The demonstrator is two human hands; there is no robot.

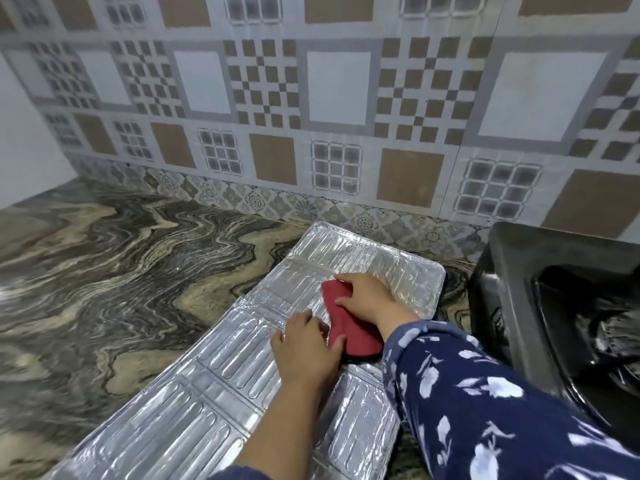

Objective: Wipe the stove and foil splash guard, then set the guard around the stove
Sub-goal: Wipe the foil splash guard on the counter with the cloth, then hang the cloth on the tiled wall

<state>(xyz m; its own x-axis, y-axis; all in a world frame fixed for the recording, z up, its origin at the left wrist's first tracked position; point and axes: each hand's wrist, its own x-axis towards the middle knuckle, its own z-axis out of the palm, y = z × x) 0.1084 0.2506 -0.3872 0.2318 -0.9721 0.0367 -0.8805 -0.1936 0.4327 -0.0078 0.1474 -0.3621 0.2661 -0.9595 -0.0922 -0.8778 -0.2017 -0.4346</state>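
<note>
The silver foil splash guard point(214, 393) lies flat on the marble counter, running from the lower left up to the middle right. A red cloth point(346, 327) rests on its far half. My right hand point(367, 299) presses on the cloth's upper end with fingers curled over it. My left hand point(304, 344) lies palm down on the foil just left of the cloth, fingers spread, thumb touching the cloth's edge. The black stove point(540, 299) stands at the right edge, partly cut off by the frame.
The swirled grey and beige marble counter point(121, 271) spreads out left of the guard. A patterned tiled wall point(311, 116) rises behind it. My blue patterned sleeve point(485, 393) crosses the lower right, over the gap between guard and stove.
</note>
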